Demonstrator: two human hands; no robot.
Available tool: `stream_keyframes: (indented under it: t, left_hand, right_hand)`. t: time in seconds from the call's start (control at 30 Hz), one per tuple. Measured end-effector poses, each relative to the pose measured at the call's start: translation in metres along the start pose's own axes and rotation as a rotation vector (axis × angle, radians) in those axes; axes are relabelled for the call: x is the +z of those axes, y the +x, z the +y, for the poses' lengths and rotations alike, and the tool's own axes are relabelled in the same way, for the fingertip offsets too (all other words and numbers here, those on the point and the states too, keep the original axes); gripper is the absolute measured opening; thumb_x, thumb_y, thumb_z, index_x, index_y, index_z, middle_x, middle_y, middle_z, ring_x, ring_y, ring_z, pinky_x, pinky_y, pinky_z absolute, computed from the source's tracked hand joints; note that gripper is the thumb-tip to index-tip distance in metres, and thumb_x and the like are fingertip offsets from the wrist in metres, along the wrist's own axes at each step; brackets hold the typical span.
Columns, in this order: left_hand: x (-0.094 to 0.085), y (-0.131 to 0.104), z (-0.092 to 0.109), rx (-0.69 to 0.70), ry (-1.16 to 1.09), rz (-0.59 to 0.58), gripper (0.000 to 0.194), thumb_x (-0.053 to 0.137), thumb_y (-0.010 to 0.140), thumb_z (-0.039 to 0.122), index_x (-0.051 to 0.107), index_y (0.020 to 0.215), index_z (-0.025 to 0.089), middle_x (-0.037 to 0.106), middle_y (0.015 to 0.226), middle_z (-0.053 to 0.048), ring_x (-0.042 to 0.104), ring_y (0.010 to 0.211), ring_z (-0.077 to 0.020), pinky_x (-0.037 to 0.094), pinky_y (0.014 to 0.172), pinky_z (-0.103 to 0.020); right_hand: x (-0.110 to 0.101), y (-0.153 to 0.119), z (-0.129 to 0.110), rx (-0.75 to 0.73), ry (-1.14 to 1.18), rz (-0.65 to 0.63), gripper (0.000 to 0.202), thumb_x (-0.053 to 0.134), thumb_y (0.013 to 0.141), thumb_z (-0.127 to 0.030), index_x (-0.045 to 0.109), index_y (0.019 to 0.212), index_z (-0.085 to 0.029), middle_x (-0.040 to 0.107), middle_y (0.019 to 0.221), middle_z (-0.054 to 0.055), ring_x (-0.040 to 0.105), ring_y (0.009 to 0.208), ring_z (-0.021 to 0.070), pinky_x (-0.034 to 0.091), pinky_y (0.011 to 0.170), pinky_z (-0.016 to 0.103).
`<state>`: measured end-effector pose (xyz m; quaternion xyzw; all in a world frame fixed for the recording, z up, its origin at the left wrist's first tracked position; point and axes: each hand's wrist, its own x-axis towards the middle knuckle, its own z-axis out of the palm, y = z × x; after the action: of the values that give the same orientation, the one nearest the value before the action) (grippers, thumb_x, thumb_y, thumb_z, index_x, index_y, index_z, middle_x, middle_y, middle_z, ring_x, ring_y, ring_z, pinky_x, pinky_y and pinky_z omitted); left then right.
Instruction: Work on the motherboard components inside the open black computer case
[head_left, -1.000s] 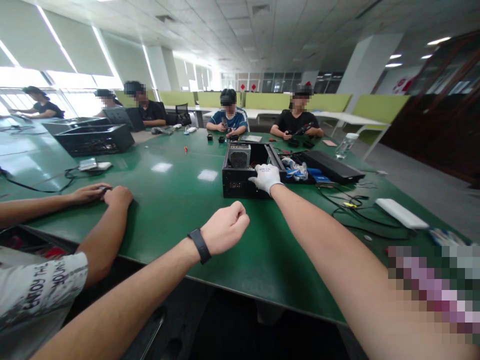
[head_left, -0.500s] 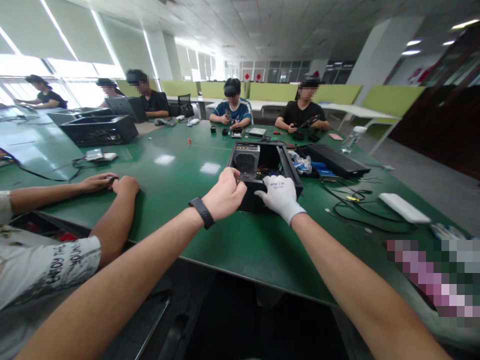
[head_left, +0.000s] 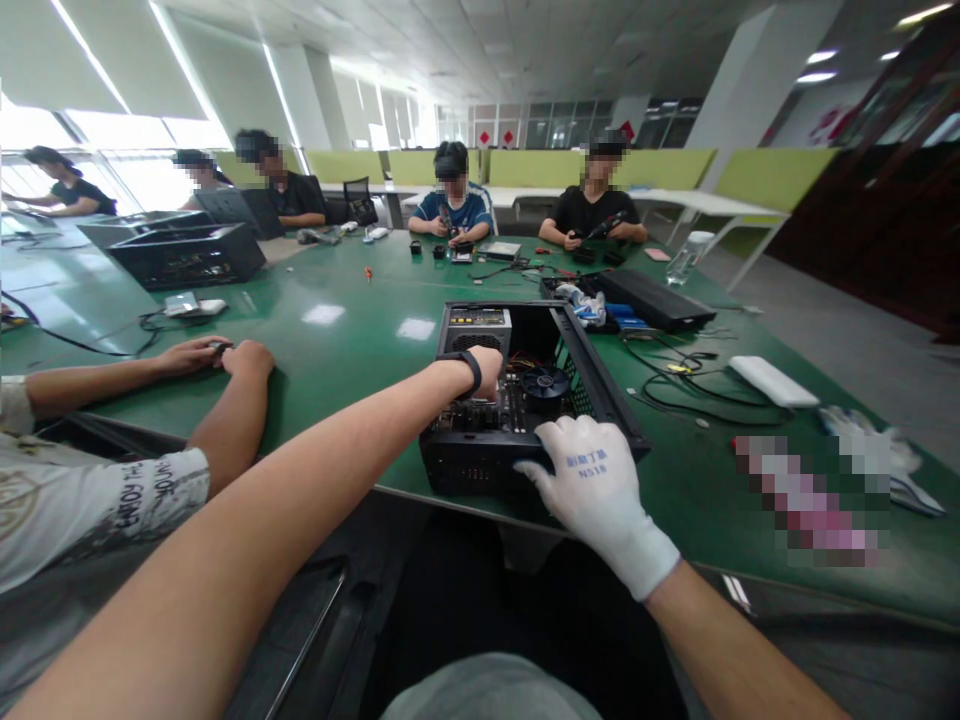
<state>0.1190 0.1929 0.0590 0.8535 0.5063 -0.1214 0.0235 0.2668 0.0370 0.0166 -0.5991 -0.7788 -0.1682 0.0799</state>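
A black computer case (head_left: 469,465) lies open on its side at the near edge of the green table (head_left: 360,400). Inside show a power supply (head_left: 476,320) at the far left and a round black cooling fan (head_left: 545,383) over the circuit board. My left hand (head_left: 489,372), bare with a dark wristband, reaches down into the case beside the power supply. Its fingers are hidden, so whatever they touch does not show. Gloved in white, my right hand (head_left: 589,465) grips the case's near rim, fingers over the top and thumb against the outside.
On the left, a person's hands (head_left: 225,355) hold something small. A black tray (head_left: 660,300) with gloves, black cables (head_left: 675,400), a white box (head_left: 772,382) and a white glove (head_left: 877,450) lie on the right. Another open case (head_left: 187,255) stands farther left. People sit across the table.
The case has come closer to me, to the table's near edge. My left hand has gone from the near rim into the case; my gloved right hand stays on the rim.
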Motion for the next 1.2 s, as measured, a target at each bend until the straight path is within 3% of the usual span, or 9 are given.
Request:
stream_keyframes:
  t: [0.17, 0.27, 0.43, 0.6, 0.73, 1.0, 1.2]
  left_hand:
    - [-0.004, 0.004, 0.022, -0.006, 0.171, -0.199, 0.052, 0.084, 0.063, 0.028, 0.072, 0.112, 0.014, 0.071, 0.116, -0.011, 0.067, 0.104, -0.0251, 0.051, 0.093, -0.028]
    - [0.005, 0.014, 0.024, 0.020, 0.218, -0.275, 0.059, 0.087, 0.055, 0.030, 0.074, 0.110, 0.012, 0.072, 0.114, -0.012, 0.067, 0.102, -0.0264, 0.052, 0.093, -0.028]
    - [0.030, 0.034, 0.018, 0.024, 0.165, -0.262, 0.069, 0.090, 0.048, 0.034, 0.073, 0.111, 0.012, 0.072, 0.115, -0.015, 0.068, 0.104, -0.0272, 0.054, 0.090, -0.028]
    - [0.044, 0.050, 0.016, -0.012, 0.155, -0.232, 0.072, 0.091, 0.042, 0.030, 0.074, 0.110, 0.012, 0.072, 0.112, -0.016, 0.067, 0.104, -0.0304, 0.054, 0.090, -0.032]
    - [0.047, 0.057, 0.019, -0.002, 0.202, -0.278, 0.074, 0.091, 0.041, 0.034, 0.074, 0.111, 0.014, 0.074, 0.109, -0.013, 0.068, 0.104, -0.0305, 0.055, 0.090, -0.032]
    - [0.046, 0.052, 0.017, 0.023, 0.184, -0.245, 0.077, 0.089, 0.046, 0.039, 0.072, 0.115, 0.010, 0.072, 0.114, -0.017, 0.068, 0.104, -0.0299, 0.054, 0.090, -0.031]
    - [0.046, 0.056, 0.014, 0.037, 0.190, -0.269, 0.075, 0.090, 0.044, 0.033, 0.072, 0.114, 0.011, 0.072, 0.112, -0.017, 0.068, 0.103, -0.0304, 0.055, 0.087, -0.030]
  right_hand:
    - [-0.010, -0.030, -0.004, -0.006, 0.063, -0.004, 0.028, 0.063, 0.084, -0.050, 0.061, 0.092, -0.023, 0.060, 0.084, 0.005, 0.049, 0.081, 0.0233, 0.020, 0.069, 0.035]
    - [-0.013, -0.041, -0.007, 0.006, 0.090, -0.010, 0.025, 0.065, 0.082, -0.047, 0.062, 0.091, -0.024, 0.059, 0.082, 0.005, 0.049, 0.079, 0.0237, 0.019, 0.068, 0.035]
    - [-0.016, -0.046, -0.009, 0.026, 0.112, -0.024, 0.023, 0.066, 0.082, -0.045, 0.063, 0.090, -0.024, 0.060, 0.082, 0.005, 0.048, 0.078, 0.0234, 0.017, 0.067, 0.035]
    - [-0.017, -0.045, -0.009, 0.030, 0.130, -0.019, 0.022, 0.065, 0.082, -0.045, 0.062, 0.088, -0.024, 0.059, 0.081, 0.005, 0.048, 0.077, 0.0232, 0.017, 0.067, 0.035]
    - [-0.016, -0.046, -0.009, 0.027, 0.142, -0.011, 0.022, 0.065, 0.082, -0.045, 0.061, 0.087, -0.024, 0.058, 0.080, 0.004, 0.047, 0.077, 0.0234, 0.018, 0.067, 0.036]
    - [-0.015, -0.045, -0.009, 0.024, 0.150, -0.017, 0.024, 0.064, 0.083, -0.046, 0.062, 0.090, -0.023, 0.059, 0.081, 0.005, 0.047, 0.078, 0.0220, 0.018, 0.067, 0.035]
    - [-0.016, -0.045, -0.009, 0.024, 0.147, -0.027, 0.024, 0.063, 0.083, -0.046, 0.062, 0.088, -0.023, 0.059, 0.080, 0.005, 0.046, 0.077, 0.0226, 0.018, 0.067, 0.036]
